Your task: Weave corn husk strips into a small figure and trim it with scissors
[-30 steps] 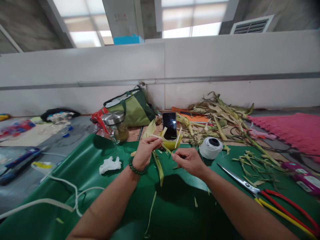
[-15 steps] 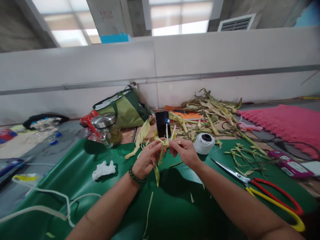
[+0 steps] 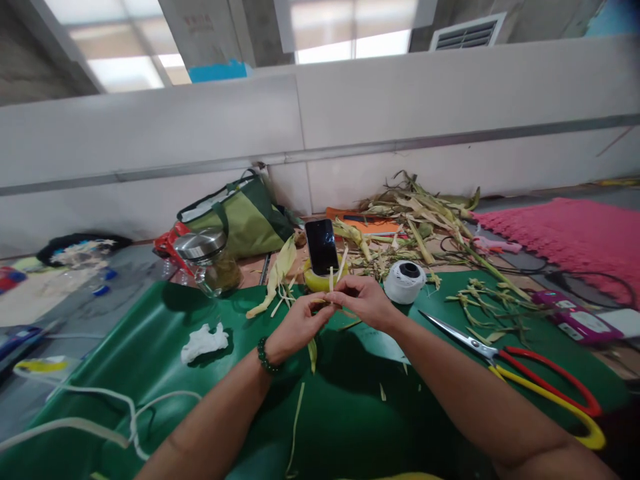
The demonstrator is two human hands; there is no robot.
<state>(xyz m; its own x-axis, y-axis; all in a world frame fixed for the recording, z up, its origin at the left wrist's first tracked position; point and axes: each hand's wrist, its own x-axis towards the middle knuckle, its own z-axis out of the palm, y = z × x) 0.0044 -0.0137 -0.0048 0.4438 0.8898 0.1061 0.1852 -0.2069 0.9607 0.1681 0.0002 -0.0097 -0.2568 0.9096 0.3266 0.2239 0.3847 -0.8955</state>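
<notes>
My left hand (image 3: 304,322) and my right hand (image 3: 364,302) meet over the green mat (image 3: 240,417), fingers pinched together on corn husk strips (image 3: 331,279). Pale strip ends stick up between the fingertips, and a wider piece hangs down below the left hand. The fingers hide most of what is held. Just beyond them a phone (image 3: 321,247) leans upright on a yellow ring-like stand (image 3: 316,280). Near my right hand stands a spool of white thread (image 3: 404,283). A pale husk leaf (image 3: 275,283) lies to the left of the phone.
Red-and-yellow-handled scissors (image 3: 493,353) lie open at right, near knotted husk pieces (image 3: 483,303). A heap of dried husks (image 3: 425,210) rests at the back. Left are a glass jar (image 3: 213,267), a green bag (image 3: 245,220), crumpled tissue (image 3: 204,343) and a white cable (image 3: 95,393).
My hands have come closer together, and the right fingers now overlap the left fingertips. More of the husk piece is covered. The whole view has shifted slightly.
</notes>
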